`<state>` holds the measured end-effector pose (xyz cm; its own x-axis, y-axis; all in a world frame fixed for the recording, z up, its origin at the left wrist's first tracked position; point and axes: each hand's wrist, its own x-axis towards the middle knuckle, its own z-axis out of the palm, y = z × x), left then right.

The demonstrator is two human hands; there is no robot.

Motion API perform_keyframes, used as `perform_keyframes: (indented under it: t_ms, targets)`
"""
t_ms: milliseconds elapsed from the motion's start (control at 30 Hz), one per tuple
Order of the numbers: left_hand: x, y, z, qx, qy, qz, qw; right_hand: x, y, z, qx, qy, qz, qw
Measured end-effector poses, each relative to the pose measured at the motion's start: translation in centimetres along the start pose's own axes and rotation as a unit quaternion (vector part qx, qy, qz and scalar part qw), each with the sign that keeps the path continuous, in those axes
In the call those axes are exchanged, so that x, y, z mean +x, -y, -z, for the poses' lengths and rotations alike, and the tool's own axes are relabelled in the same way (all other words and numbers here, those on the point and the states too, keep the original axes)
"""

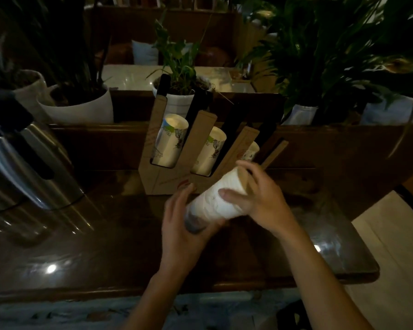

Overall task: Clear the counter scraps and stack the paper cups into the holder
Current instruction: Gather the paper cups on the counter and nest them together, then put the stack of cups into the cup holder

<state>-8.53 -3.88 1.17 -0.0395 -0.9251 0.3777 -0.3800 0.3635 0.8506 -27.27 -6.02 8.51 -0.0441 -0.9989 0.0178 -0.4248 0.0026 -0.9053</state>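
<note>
The dark, glossy wooden counter (110, 246) shows no scraps in view, so that part looks finished as far as can be seen, and the brown cardboard cup holder (167, 179) at its back already carries white printed paper cups (168, 141) in its slanted slots. Both hands hold a tilted stack of white paper cups (215, 198) just in front of the holder: the left hand (184, 229) has its grip closed around the lower end and the right hand (260, 201) wraps the upper end. What seems left is sliding this stack into a slot, probably the rightmost, where only a little cup shows.
</note>
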Motion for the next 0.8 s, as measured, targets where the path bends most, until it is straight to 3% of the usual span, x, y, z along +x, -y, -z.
perform_keyframes:
  t_ms: [100, 167, 233, 300, 367, 400, 500, 600, 700, 800]
  targets:
    - [-1.0, -1.2, 0.4, 0.072, -0.155, -0.038, 0.985, -0.2, -1.5, -0.9, 0.167, -0.045, -0.026, 0.985]
    - [-1.9, -1.8, -0.2, 0.107, -0.174, -0.08, 0.976, -0.3, -2.4, -2.0, 0.188, -0.042, -0.024, 0.981]
    - [-3.0, -2.3, -1.2, 0.097, -0.147, -0.068, 0.982, -0.2, -2.8, -2.6, 0.228, -0.051, -0.016, 0.972]
    - [-3.1, -3.6, -2.2, -0.02, -0.055, 0.07, 0.996, 0.0, -2.8, -2.8, 0.289, -0.058, -0.005, 0.956]
    - [-2.4, -4.8, -3.1, -0.194, 0.026, 0.208, 0.958, 0.0, -2.8, -3.2, 0.347, -0.034, 0.002, 0.937]
    - [-2.1, -5.1, -3.4, -0.268, 0.018, 0.237, 0.934, -0.1, -2.7, -3.5, 0.363, -0.021, 0.012, 0.931]
    - [-0.9, -5.9, -3.5, -0.412, -0.076, 0.22, 0.881, -0.4, -2.4, -4.4, 0.377, -0.006, 0.041, 0.925]
    - [-0.3, -6.3, -2.8, -0.466, -0.104, 0.179, 0.86, -0.5, -2.3, -4.8, 0.374, 0.035, 0.051, 0.925]
    - [0.3, -6.4, -0.9, -0.431, -0.1, 0.157, 0.883, -0.2, -1.5, -3.9, 0.311, 0.09, 0.073, 0.943]
    - [1.6, -6.7, 2.3, -0.239, -0.074, 0.075, 0.965, 0.9, 0.6, -2.0, 0.216, 0.104, 0.121, 0.963]
